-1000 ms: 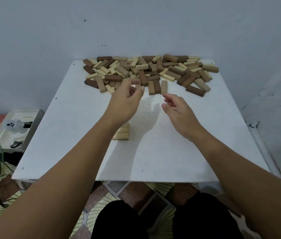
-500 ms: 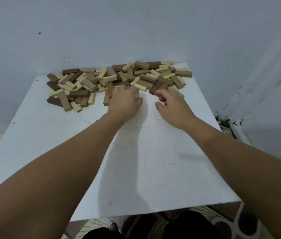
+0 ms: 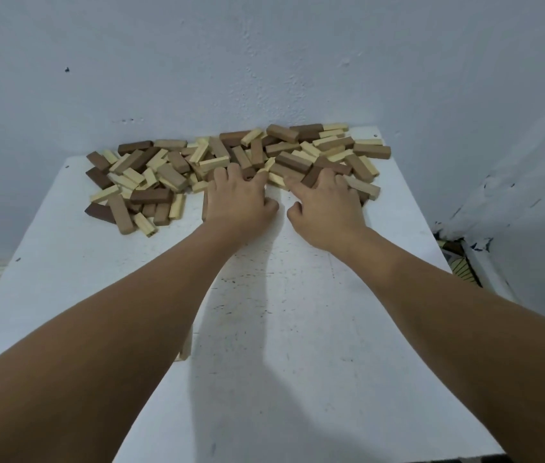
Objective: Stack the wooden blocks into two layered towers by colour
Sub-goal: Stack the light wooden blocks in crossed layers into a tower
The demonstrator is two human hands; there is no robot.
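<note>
A loose pile of wooden blocks point(image 3: 177, 168), dark brown, mid brown and pale, lies along the far edge of the white table point(image 3: 314, 345). My left hand point(image 3: 237, 200) lies palm-down on the pile's front edge, its fingertips dipping among the blocks. A brown block point(image 3: 204, 202) peeks out under its left side. My right hand point(image 3: 326, 203) rests beside it with its fingers spread over brown and tan blocks point(image 3: 363, 187), thumb tucked toward the table. A small stack of pale blocks point(image 3: 185, 345) shows just beside my left forearm, mostly hidden by it.
A blue-grey wall stands right behind the pile and continues along the right side. The table's right edge drops to a patterned floor point(image 3: 461, 265). Bare tabletop stretches from my hands to the near edge.
Both hands have reached farther forward and now lie on the front of the pile. My view has tilted up and shifted, so the pale stack is now mostly hidden by my left forearm.
</note>
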